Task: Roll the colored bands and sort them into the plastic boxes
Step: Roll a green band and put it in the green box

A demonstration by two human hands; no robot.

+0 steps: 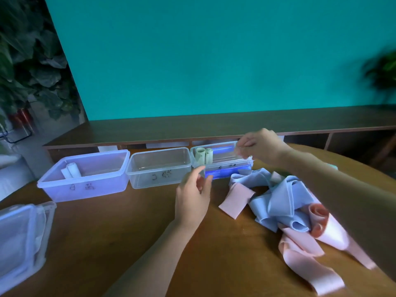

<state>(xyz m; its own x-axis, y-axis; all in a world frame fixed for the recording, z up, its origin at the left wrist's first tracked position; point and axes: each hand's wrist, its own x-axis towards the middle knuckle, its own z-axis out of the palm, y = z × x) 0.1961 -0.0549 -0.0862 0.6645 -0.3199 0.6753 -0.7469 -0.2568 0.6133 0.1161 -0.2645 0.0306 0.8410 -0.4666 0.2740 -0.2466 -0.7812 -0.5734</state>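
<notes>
Most of the bands (285, 202), blue and pink, lie unrolled in a heap on the table (128, 243) beside the right box (220, 159). That box holds two rolls, the left box (85, 174) two, the middle box (159, 167) none. The left hand (194, 200) hangs loose by the right box; the right hand (260, 144), blurred, seems to pinch something over it. Most of the sorting remains.
</notes>
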